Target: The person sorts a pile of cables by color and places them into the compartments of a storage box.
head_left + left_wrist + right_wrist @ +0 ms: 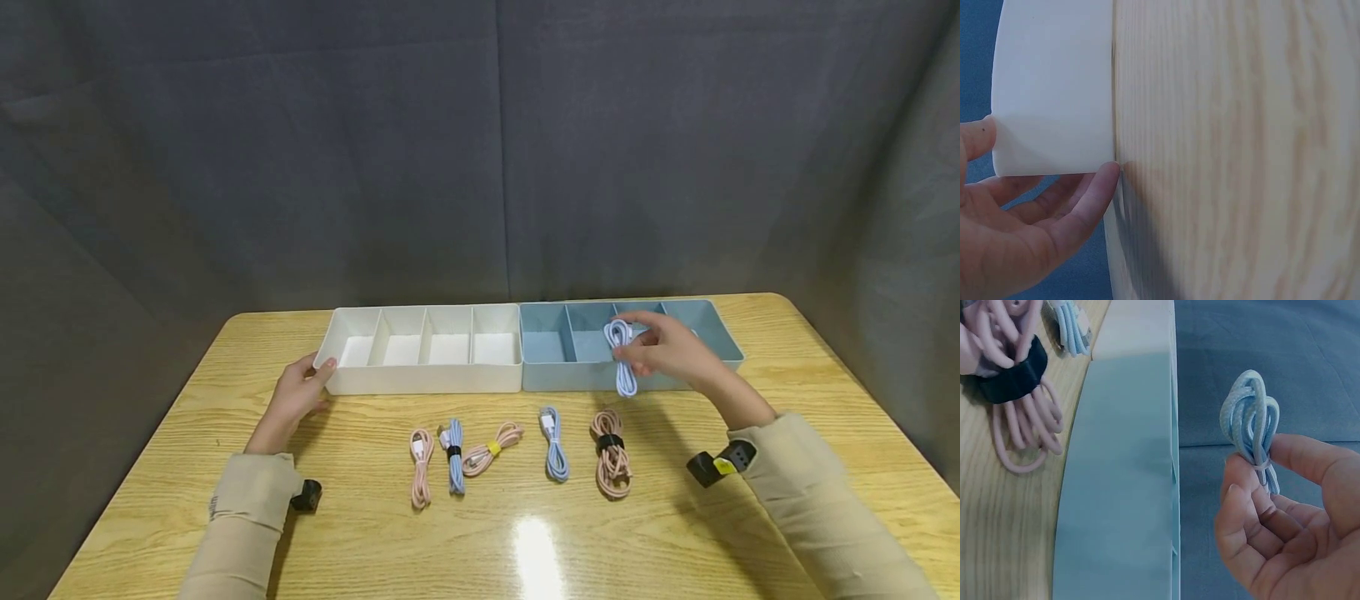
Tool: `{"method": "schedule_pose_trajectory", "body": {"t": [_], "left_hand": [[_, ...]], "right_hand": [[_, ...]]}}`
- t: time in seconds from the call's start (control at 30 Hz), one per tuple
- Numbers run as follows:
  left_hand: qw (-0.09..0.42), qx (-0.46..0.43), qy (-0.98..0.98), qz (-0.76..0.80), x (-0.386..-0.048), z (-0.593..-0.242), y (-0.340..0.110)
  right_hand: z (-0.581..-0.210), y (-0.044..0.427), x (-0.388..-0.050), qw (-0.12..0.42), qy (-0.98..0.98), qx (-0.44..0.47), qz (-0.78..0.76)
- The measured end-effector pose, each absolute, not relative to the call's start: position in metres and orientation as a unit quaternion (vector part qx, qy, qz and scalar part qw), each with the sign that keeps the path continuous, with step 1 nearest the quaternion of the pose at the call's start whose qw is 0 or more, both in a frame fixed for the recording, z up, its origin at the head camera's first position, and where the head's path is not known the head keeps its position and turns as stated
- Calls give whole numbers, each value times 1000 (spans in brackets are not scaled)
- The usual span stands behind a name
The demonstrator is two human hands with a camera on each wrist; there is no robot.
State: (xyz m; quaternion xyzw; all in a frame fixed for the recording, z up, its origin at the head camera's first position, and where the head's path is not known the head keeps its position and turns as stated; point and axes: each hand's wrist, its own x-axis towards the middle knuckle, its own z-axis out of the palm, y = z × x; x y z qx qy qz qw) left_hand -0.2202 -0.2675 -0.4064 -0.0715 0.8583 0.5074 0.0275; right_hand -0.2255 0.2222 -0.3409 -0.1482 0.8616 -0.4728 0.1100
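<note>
My right hand (670, 350) pinches a coiled light blue cable (621, 358) between thumb and fingers, above the front of the blue divided box (577, 377). In the right wrist view the coil (1250, 419) stands up out of the fingertips, with a tie round its middle. My left hand (295, 395) grips the left end of the white divided box (423, 381). Its thumb lies at the rim and its fingers (1088, 203) bend along the end wall. The right hand hides part of the blue box's inside.
In front of the boxes lie a pink cable (421, 471), a blue cable with a black strap (455, 467), a pink cable with a yellow strap (491, 451), a blue cable (554, 450) and a thicker pink cable (613, 467). A dark curtain (375, 167) hangs behind the table.
</note>
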Motion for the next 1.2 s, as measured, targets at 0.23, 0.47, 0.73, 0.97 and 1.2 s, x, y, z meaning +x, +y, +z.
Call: {"method": "schedule_pose_trajectory", "body": {"t": [0.23,0.47,0.73,0.97,1.2], "left_hand": [[23,-67,860,506,-218,-405,-267],[16,-61,856,513,-218,-406,-268],[20,-59,854,517,-216,-406,-268],[21,-61,857,512,-219,-409,-267],[20,-58,858,510,-221,-408,-265]], "right_hand": [[-340,215,-237,107,854,-151,-486],[-340,209,-246,104,853,-143,-491],[-345,201,-258,96,856,-132,-491],[-353,195,-265,100,841,-103,-522],[-361,190,-271,95,834,-99,-534]]}}
